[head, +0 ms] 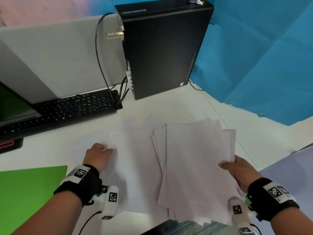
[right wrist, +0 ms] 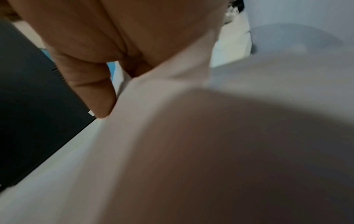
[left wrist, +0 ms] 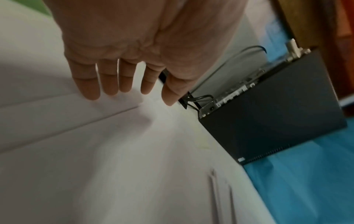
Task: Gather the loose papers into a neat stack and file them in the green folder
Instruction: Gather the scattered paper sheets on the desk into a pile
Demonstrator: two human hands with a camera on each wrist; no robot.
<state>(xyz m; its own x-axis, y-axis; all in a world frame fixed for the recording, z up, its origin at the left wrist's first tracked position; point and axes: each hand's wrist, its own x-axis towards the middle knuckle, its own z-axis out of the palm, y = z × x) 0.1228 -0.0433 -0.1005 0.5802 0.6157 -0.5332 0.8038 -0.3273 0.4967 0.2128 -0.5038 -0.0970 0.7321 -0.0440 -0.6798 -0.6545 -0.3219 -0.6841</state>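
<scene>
A fanned bundle of white papers [head: 194, 160] is lifted off the desk, and my right hand [head: 237, 170] grips its right edge, thumb on top. The right wrist view shows the thumb [right wrist: 91, 91] pressed on the sheets [right wrist: 172, 136]. Several more loose sheets [head: 132, 150] lie flat on the desk to the left. My left hand [head: 99, 154] hovers over them with fingers [left wrist: 109, 81] straight and pointing down at a sheet [left wrist: 67, 109]. The green folder [head: 28, 195] lies shut at the near left of the desk.
A black keyboard [head: 67, 107] and a monitor corner [head: 10, 106] sit at the back left. A black computer tower [head: 162, 48] with cables stands behind the papers. Blue sheeting [head: 262, 56] covers the right. The desk's near edge [head: 152, 229] is below the bundle.
</scene>
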